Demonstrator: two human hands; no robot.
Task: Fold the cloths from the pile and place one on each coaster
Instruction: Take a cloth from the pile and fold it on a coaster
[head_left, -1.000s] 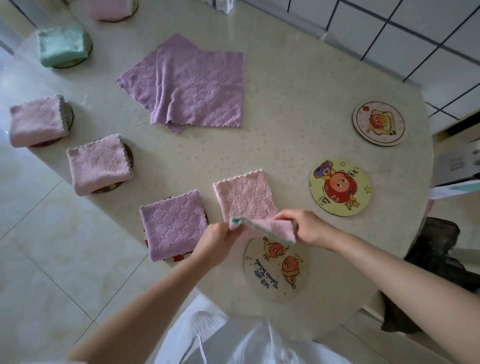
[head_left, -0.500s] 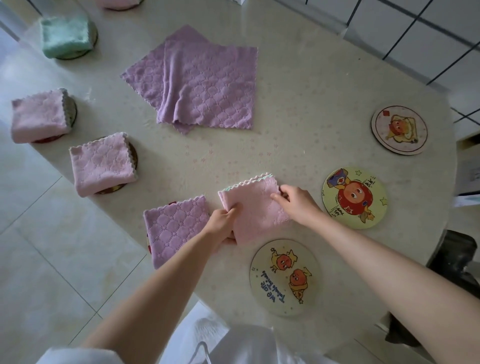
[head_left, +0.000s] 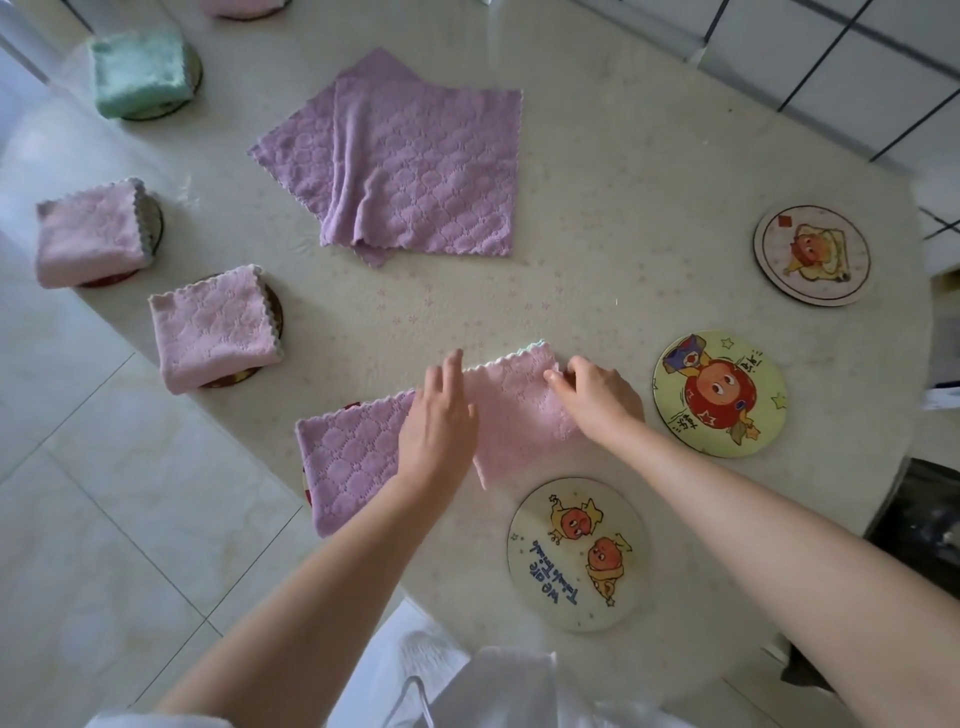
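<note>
The folded cloth (head_left: 519, 415) lies on the worktop (head_left: 623, 208) between the hands. The left hand (head_left: 439, 421) presses its left edge with straight fingers, and the right hand (head_left: 597, 397) pinches its right edge. The nearest bare coaster (head_left: 576, 553) lies just bodyward of both, closer to the right hand.

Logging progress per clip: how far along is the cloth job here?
Done: five folded cloths on coasters, from the green cloth to the purple cloth nearest. In hand: the pink cloth lies folded on the table, left hand flat on it, right hand pinching its edge. Left: placing it, then folding the pile; three bare coasters wait.
</note>
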